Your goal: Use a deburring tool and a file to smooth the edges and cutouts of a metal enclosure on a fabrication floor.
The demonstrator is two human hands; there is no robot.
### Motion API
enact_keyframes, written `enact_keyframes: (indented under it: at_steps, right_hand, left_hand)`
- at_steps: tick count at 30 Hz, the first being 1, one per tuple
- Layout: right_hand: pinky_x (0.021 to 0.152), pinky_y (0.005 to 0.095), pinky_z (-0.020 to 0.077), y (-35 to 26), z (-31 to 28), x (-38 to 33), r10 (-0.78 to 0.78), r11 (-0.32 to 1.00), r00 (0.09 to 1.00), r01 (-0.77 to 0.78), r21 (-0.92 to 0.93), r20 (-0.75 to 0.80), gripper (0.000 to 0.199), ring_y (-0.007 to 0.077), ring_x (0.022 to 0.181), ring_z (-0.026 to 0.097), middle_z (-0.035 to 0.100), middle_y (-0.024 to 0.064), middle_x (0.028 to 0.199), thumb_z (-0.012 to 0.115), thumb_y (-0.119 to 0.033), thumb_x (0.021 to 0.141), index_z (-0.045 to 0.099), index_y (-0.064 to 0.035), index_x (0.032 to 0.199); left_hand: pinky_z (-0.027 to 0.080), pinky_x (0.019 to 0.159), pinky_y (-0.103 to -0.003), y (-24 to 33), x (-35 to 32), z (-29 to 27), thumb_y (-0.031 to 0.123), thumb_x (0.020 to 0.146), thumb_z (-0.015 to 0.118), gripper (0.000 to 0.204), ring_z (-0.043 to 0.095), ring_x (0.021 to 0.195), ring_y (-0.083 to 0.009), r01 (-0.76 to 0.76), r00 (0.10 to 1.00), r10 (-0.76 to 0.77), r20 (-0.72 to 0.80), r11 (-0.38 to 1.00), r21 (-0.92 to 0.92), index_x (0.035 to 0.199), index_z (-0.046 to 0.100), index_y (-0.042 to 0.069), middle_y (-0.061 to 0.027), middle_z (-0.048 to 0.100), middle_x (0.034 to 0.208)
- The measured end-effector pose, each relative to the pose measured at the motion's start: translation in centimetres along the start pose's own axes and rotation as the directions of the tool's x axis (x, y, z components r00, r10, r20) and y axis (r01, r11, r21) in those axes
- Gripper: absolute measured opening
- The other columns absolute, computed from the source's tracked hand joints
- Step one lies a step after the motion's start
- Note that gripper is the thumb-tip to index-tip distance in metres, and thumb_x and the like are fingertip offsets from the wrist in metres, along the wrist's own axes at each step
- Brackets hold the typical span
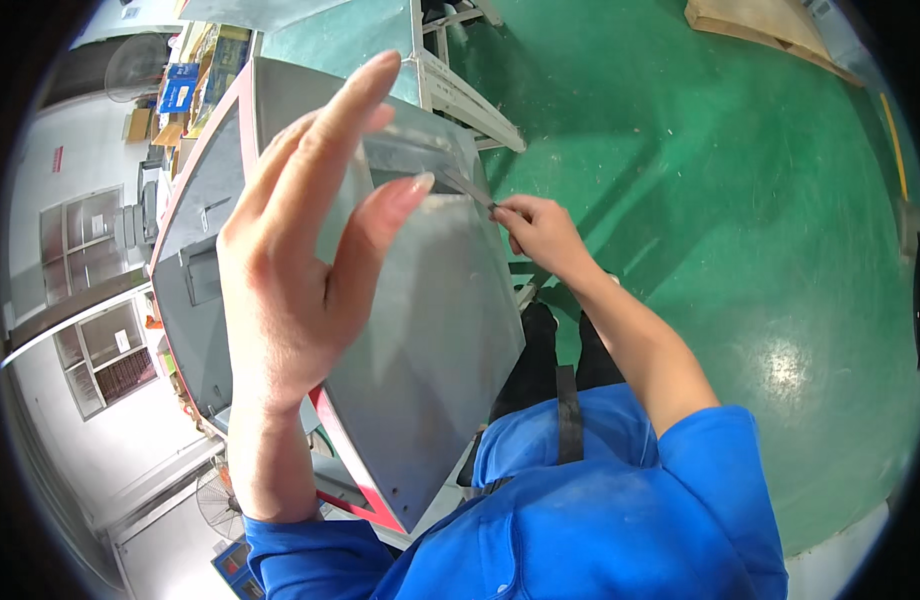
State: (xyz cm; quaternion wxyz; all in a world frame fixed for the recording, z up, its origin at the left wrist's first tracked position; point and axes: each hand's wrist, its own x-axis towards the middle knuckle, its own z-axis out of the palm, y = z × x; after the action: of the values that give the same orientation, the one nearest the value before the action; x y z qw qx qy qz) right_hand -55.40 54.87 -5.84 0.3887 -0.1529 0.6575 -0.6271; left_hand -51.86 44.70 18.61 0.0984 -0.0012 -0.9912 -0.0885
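Right fingers: closed on the near end of a flat metal tool (470,190), thumb and forefinger pinching it, the rest curled under. Left fingers: empty and released, index stretched far out, thumb set wide of it.

The tool runs from the right fingertips up and leftward, its far end at a recess (405,155) in a grey panel (430,320); whether it touches the rim or only overlies it, cannot tell. The left thumb tip appears just left of that far end, but the left hand (290,250) seems raised toward the camera, so contact with the panel is unlikely.

Progress, by judgement: work at the recess looks under way. Pale streaks (445,201) mark its edges close by the tool; the panel face nearer the body looks mostly even. How much of the rim is finished, and how much is left, cannot be read from here.

Pose: right hand (545,235) beyond the panel's right edge, knuckles up, forearm slanting in from the lower right, elbow bent. Left forearm nearly upright, palm turned rightward.

Farther out: red trim (355,455) below the left wrist; white frame (470,105) above the right fingers; green floor (700,180) to their right; boxes (180,88) well beyond the left fingers, upper left; fan (218,500) lower left.
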Motion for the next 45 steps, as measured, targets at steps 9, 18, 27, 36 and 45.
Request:
enact_keyframes:
  at_steps: [9,18,27,36,45]
  right_hand:
    - [0.048,0.0256,0.0395,-0.2,-0.9,1.2,-0.005,1.000,1.000,0.005,-0.022,-0.019,0.019,0.0102,0.046,0.050,0.053,0.0055,0.052,0.053,-0.019,0.079,0.062,-0.0030,0.081]
    - [0.050,0.0264,0.0405,-0.4,0.1,0.8,0.086,0.995,0.996,-0.086,0.057,0.005,0.019,0.0112,0.048,0.052,0.054,0.0063,0.052,0.054,-0.020,0.080,0.063,-0.0029,0.083]
    - [0.042,0.0223,0.0311,0.4,-0.2,0.9,0.070,0.994,0.997,-0.073,0.078,0.033,0.019,0.0054,0.044,0.041,0.046,-0.0002,0.049,0.053,-0.019,0.082,0.062,-0.0023,0.082]
    - [0.042,0.0215,0.0285,-0.5,-4.0,5.2,0.002,0.990,0.971,0.031,-0.135,0.239,0.020,0.0051,0.046,0.040,0.047,-0.0021,0.053,0.055,-0.022,0.080,0.062,-0.0030,0.078]
    - [0.042,0.0221,0.0298,-0.9,-5.5,7.5,-0.032,0.979,0.939,0.099,-0.179,0.344,0.021,0.0060,0.045,0.040,0.047,-0.0008,0.053,0.058,-0.024,0.078,0.062,-0.0041,0.073]
  left_hand:
    - [0.041,0.085,-0.034,0.2,0.3,0.2,0.026,0.079,0.058,0.048,0.057,0.094,-0.0220,0.028,1.000,-0.028,0.010,1.000,-0.004,0.121,0.047,0.006,-0.0114,0.060,0.098]
    - [0.042,0.085,-0.034,0.3,0.1,-0.3,0.026,0.078,0.059,0.049,0.057,0.096,-0.0212,0.014,1.000,-0.014,0.002,1.000,-0.001,0.121,0.046,0.008,-0.0105,0.060,0.099]
    - [0.042,0.085,-0.033,0.3,0.0,0.0,0.023,0.078,0.059,0.048,0.057,0.097,-0.0215,-0.002,1.000,0.002,-0.009,1.000,-0.006,0.121,0.046,0.008,-0.0102,0.060,0.100]
    - [0.044,0.083,-0.035,0.0,0.0,0.2,0.025,0.076,0.060,0.051,0.058,0.094,-0.0222,-0.035,0.999,0.035,-0.038,0.999,0.008,0.122,0.046,0.009,-0.0097,0.061,0.097]
    - [0.043,0.083,-0.033,0.0,0.1,0.2,0.029,0.077,0.059,0.052,0.058,0.091,-0.0215,-0.009,1.000,0.009,-0.029,1.000,-0.011,0.122,0.045,0.006,-0.0112,0.061,0.094]
